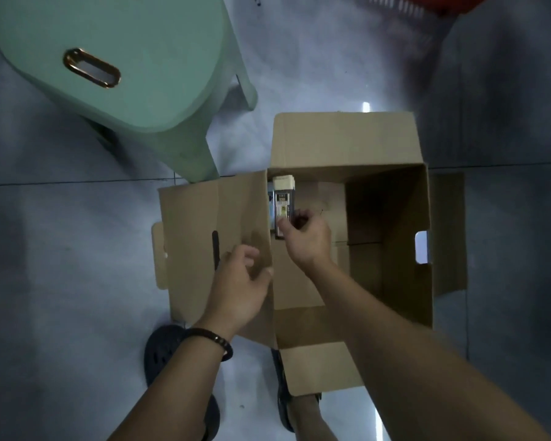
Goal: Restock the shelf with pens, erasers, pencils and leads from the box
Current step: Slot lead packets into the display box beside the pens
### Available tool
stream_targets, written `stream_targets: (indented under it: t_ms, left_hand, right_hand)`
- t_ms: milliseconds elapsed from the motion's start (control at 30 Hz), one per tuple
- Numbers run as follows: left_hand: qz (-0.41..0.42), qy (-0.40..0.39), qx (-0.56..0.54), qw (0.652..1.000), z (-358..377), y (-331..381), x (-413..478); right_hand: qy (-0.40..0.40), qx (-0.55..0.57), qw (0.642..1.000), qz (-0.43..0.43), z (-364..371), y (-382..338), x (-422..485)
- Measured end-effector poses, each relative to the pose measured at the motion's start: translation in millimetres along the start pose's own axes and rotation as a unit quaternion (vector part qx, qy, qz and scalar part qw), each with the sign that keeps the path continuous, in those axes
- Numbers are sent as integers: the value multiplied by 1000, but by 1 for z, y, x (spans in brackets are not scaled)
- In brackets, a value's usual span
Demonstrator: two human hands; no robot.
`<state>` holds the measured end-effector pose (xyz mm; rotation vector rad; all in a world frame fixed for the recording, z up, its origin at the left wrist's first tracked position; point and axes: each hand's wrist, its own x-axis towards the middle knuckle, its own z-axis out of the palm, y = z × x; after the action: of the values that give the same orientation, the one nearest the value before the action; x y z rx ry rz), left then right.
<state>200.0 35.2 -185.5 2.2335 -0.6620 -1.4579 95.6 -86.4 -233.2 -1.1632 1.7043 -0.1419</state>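
Observation:
An open cardboard box (395, 218) stands on the floor below me with its flaps spread out. Inside, against its left wall, a few small stationery packs (282, 202) stand on end, one cream, one dark with a label. My right hand (306, 240) reaches into the box and pinches the dark labelled pack with curled fingers. My left hand (240, 284) hovers over the box's left flap (210, 237) at the box edge, fingers loosely curled and holding nothing. The rest of the box floor looks bare.
A pale green plastic stool (115, 74) stands on the grey tiled floor at the upper left. A red basket (420, 4) shows at the top edge. My feet in dark sandals (163, 351) are just below the box.

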Motion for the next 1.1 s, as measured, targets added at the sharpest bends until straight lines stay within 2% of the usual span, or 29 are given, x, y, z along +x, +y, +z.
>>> stream_targets:
  t_ms: [67,133,200,267,367,467,533,600,767,900,1033,1100]
  left_hand:
    - [-34,19,-93,995,-11,13,-13]
    - [-69,-4,-197,978,-27,36,-31]
    - [-88,-47,-320,942,-50,69,-57]
    - [-76,-85,-426,898,-77,107,-89]
    - [-45,-107,-520,846,-128,162,-154]
    - [11,-112,-540,834,-180,200,-233]
    - [49,-84,-547,831,-216,219,-290]
    - [77,-48,-542,836,-251,237,-349]
    - [120,63,-544,828,-321,254,-498]
    - [116,150,-545,816,-364,232,-615]
    - [144,219,-547,795,-395,176,-722]
    - [156,253,-561,773,-405,142,-776]
  right_hand:
    - [0,15,999,-37,-19,-16,-36]
    - [-10,31,996,-79,-42,-42,-76]
    - [-38,31,993,-106,-69,-76,-121]
    - [-105,58,987,-110,-95,-119,-169]
    - [-202,114,967,-104,-136,-188,-238]
    - [-222,55,961,-156,-173,-250,-303]
    - [-196,-1,957,-214,-195,-287,-346]
    - [-190,-18,954,-233,-213,-326,-393]
    - [-314,-14,909,-273,-230,-406,-520]
    - [-387,-20,864,-322,-215,-441,-622]
    - [-450,-50,783,-427,-187,-453,-734]
    - [-481,-68,745,-458,-167,-449,-795]
